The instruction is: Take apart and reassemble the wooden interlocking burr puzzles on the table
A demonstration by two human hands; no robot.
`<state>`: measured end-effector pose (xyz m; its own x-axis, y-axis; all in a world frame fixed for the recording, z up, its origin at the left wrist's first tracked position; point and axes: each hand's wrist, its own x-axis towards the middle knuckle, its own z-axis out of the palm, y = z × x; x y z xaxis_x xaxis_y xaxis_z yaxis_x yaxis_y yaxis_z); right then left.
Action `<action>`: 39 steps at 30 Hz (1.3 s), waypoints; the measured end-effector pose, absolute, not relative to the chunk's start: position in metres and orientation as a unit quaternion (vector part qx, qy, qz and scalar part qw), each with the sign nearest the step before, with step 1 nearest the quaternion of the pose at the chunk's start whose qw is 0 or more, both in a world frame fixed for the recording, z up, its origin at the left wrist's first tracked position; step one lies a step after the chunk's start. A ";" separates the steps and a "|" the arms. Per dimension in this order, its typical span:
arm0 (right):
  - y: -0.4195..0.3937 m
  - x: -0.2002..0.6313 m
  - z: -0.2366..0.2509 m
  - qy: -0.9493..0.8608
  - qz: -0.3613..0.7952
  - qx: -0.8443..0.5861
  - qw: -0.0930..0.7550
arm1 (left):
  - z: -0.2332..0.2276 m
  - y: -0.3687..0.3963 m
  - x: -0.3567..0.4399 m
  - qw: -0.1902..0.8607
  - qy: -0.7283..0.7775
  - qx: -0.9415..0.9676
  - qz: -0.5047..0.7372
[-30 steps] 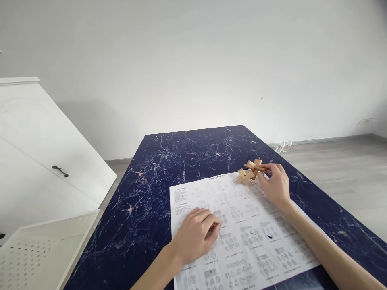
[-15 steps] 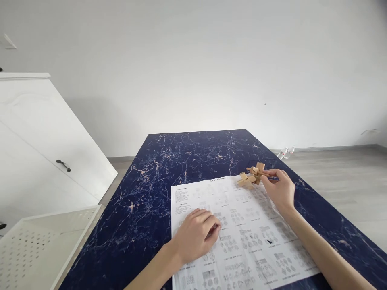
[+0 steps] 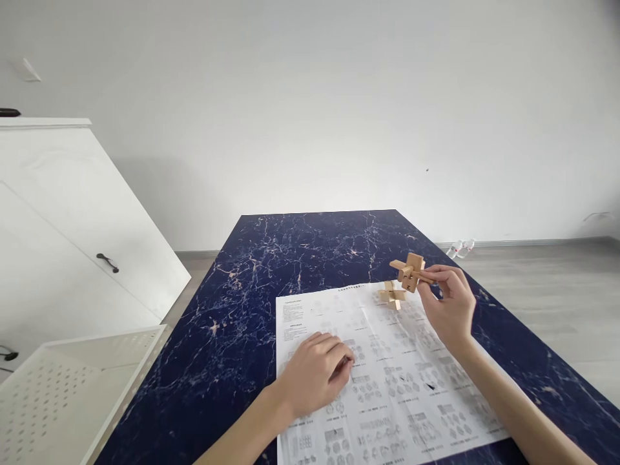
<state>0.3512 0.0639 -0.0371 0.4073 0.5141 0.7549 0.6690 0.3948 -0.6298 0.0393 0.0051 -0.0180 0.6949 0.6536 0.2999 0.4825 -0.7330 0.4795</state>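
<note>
My right hand pinches one arm of a wooden interlocking puzzle between thumb and fingertips, over the far right corner of a printed sheet. The puzzle is a cross-shaped burr with dark marks on its near face. Just left of and below it, a second, paler wooden burr puzzle lies on the sheet's far edge. On the left half of the paper rests my left hand, its fingers curled in and the thumb against them. Nothing shows in it, though the palm is hidden.
The sheet lies on a dark blue marbled table. Clear plastic bottles show past the table's right edge. To the left stand a white cabinet with a dark handle and a perforated white panel. A pale wall rises behind.
The puzzle in my right hand has risen slightly and turned, coming apart from the paler one, which now lies in plainer view. My left hand has stayed put. The view has shifted a little.
</note>
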 end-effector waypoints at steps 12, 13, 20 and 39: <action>0.024 0.289 -0.024 -0.685 0.062 -0.444 0.574 | -0.016 0.002 0.040 0.169 0.323 0.899 0.245; 0.021 0.284 -0.025 -0.692 0.083 -0.437 0.569 | -0.016 0.002 0.040 0.167 0.336 0.890 0.259; 0.004 0.261 -0.030 -0.726 0.204 -0.388 0.530 | -0.027 0.006 0.038 0.163 0.360 0.823 0.407; 0.006 0.259 -0.029 -0.629 0.493 -0.352 0.487 | -0.021 0.001 0.040 0.292 0.415 0.802 0.316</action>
